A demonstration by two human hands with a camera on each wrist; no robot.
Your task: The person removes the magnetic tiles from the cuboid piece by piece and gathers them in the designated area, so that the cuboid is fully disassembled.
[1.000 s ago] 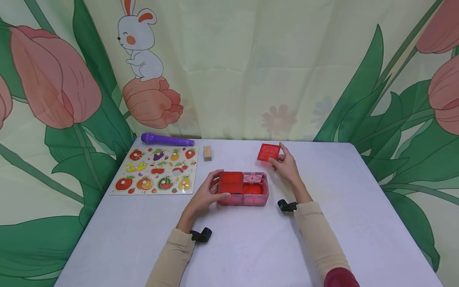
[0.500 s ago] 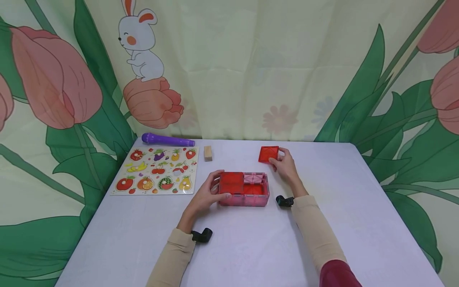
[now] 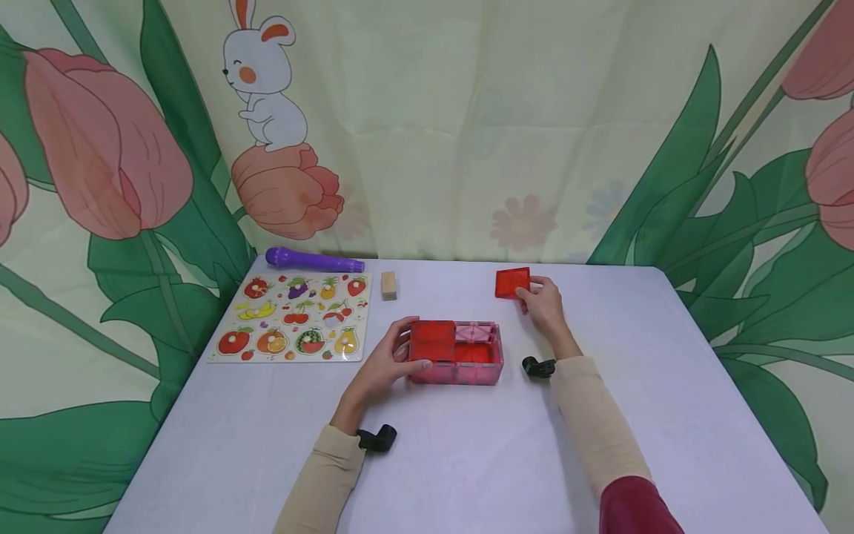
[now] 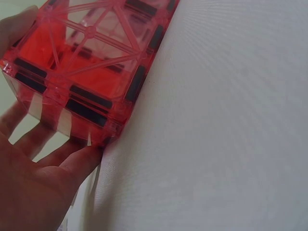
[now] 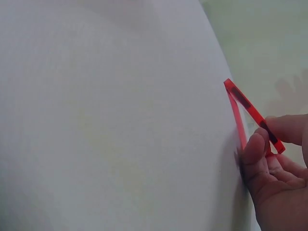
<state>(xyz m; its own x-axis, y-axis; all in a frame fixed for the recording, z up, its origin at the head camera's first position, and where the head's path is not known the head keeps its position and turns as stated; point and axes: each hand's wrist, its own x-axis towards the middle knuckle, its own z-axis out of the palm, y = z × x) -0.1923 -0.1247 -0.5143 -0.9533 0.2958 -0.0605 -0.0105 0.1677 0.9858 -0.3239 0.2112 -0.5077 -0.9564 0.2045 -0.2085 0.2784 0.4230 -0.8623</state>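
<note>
Two grasps: box held by left hand, red tile pinched by right hand.
Tile has been shifted slightly rightward; box is half-covered.

Play area with rabbit-print backdrop

Shiny plastic against soft matt cloth

And there's the box near centre frame: see-through plastic, smooth and glossy, raised ribs crossing one side in the left wrist view! Above and to its right, the tile, slick translucent plastic too. Underneath, a matt cloth tablecloth. Left of centre, a smooth, plastic-looking microphone; beside it, a matt wooden block. Across the top, a softly creased cloth curtain. Bottom edge, matt fabric sleeves.
</note>
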